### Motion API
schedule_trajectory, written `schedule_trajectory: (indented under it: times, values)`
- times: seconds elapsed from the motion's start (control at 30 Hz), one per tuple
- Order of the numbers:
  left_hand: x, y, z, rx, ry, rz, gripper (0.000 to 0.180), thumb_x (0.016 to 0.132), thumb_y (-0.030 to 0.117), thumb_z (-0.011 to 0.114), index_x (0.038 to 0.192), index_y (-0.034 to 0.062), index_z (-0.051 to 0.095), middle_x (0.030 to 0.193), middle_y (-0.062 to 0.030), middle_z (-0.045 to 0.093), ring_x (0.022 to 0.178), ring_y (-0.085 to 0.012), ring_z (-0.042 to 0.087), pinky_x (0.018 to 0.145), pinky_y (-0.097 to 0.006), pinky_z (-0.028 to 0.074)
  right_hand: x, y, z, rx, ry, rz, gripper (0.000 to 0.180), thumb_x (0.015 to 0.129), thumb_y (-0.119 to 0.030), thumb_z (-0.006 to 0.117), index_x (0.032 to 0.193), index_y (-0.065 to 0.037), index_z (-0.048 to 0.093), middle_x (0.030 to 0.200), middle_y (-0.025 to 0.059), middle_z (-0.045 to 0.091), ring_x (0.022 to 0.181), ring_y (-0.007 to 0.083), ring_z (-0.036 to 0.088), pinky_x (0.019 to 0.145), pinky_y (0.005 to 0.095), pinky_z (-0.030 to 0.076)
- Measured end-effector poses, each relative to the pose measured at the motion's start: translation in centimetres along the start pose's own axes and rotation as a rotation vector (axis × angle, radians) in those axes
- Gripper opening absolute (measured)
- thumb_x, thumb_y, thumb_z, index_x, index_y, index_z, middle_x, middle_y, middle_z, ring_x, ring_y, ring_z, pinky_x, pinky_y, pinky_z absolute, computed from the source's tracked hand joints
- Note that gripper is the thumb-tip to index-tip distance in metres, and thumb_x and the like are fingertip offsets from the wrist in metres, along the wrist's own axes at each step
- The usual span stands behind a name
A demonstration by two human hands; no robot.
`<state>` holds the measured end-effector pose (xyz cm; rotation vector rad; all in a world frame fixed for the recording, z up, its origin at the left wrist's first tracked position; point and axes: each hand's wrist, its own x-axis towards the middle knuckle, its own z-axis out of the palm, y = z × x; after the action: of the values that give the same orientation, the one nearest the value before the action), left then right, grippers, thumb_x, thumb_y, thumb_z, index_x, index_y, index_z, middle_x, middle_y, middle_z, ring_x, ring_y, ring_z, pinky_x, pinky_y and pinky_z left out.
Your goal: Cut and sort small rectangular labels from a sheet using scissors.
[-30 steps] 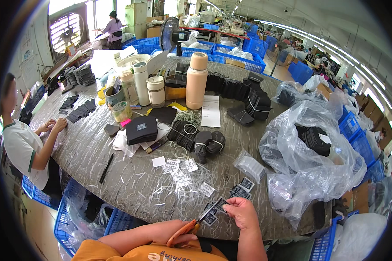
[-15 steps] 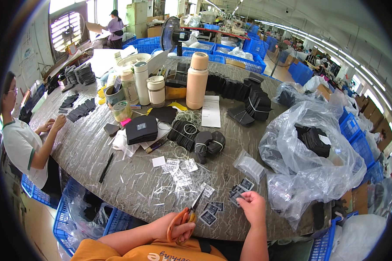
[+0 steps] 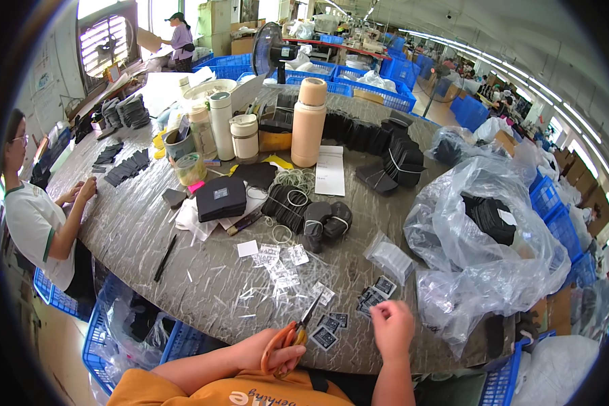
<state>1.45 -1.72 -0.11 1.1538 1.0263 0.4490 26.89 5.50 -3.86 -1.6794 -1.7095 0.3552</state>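
My left hand [image 3: 277,351] is wrapped round the orange handles of a pair of scissors [image 3: 309,314]. The blades point away from me, near a small white printed label [image 3: 323,293]. My right hand [image 3: 394,326] is closed, fingertips curled beside a pile of small black labels [image 3: 374,296]; whether anything is pinched there is hidden. Between both hands lie several more black labels [image 3: 326,331]. Farther off are white printed labels [image 3: 277,265] among thin cut strips.
A clear plastic bag [image 3: 446,271] holding dark pieces lies on the right. Bundled black pieces [image 3: 287,208], a peach bottle [image 3: 309,122] and a white flask [image 3: 221,125] stand farther back. At the left edge a co-worker [image 3: 37,216] handles small pieces.
My right hand has drawn slightly right and back from the black label it was touching, which now lies with the pile. The scissors stay in my left hand, almost unmoved.
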Motion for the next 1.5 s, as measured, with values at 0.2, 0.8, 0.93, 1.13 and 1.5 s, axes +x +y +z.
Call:
schedule_trajectory:
  times: [0.2,0.8,0.93,1.13,1.5]
  values:
    - [0.2,0.2,0.2,0.008,0.02,-0.01,0.032,0.091,0.027,0.05,0.068,0.005,0.055,0.059,-0.0013,0.054,0.056,-0.01,0.053,0.053,-0.024,0.041,-3.7,-3.2,1.9,-0.064,-0.352,-0.137,0.02,0.065,-0.023,0.073,0.07,-0.009,0.06,0.073,0.007,0.055,0.072,0.0277,0.056,0.062,0.0377,0.045]
    - [-0.1,-0.4,-0.2,0.183,-0.109,-0.017,0.034,0.089,0.034,0.052,0.075,0.0037,0.055,0.063,-0.0034,0.058,0.059,-0.0121,0.056,0.055,-0.026,0.045,-3.3,-2.8,1.8,0.114,-0.36,0.07,0.014,0.073,-0.015,0.067,0.075,-0.006,0.058,0.066,0.0083,0.061,0.063,0.0283,0.06,0.058,0.036,0.045]
    - [-0.2,0.1,-0.2,0.186,-0.107,-0.02,0.034,0.089,0.034,0.052,0.075,0.004,0.056,0.062,-0.0036,0.057,0.058,-0.0122,0.056,0.054,-0.026,0.044,-3.1,-2.3,1.9,0.099,-0.231,-0.114,0.015,0.072,-0.015,0.068,0.074,-0.005,0.057,0.064,0.0089,0.06,0.06,0.0302,0.058,0.057,0.0364,0.045]
    - [-0.3,1.0,-0.3,0.244,-0.164,-0.054,0.037,0.09,0.036,0.05,0.08,0.0007,0.052,0.066,-0.0082,0.06,0.059,-0.0181,0.058,0.055,-0.03,0.045,-2.4,-0.7,1.4,0.318,-0.43,0.176,0.014,0.073,-0.013,0.069,0.079,-0.004,0.059,0.068,0.0062,0.058,0.055,0.016,0.053,0.055,0.0266,0.043]
    - [-0.1,0.0,-0.3,0.345,-0.28,0.046,0.045,0.091,0.042,0.044,0.089,-0.0021,0.052,0.078,-0.0178,0.06,0.072,-0.027,0.058,0.063,-0.036,0.044,-1.6,-1.8,1.5,0.851,-0.268,0.33,0.006,0.082,-0.003,0.062,0.085,0.001,0.059,0.071,-0.0028,0.056,0.06,0.0016,0.048,0.054,0.0157,0.039]
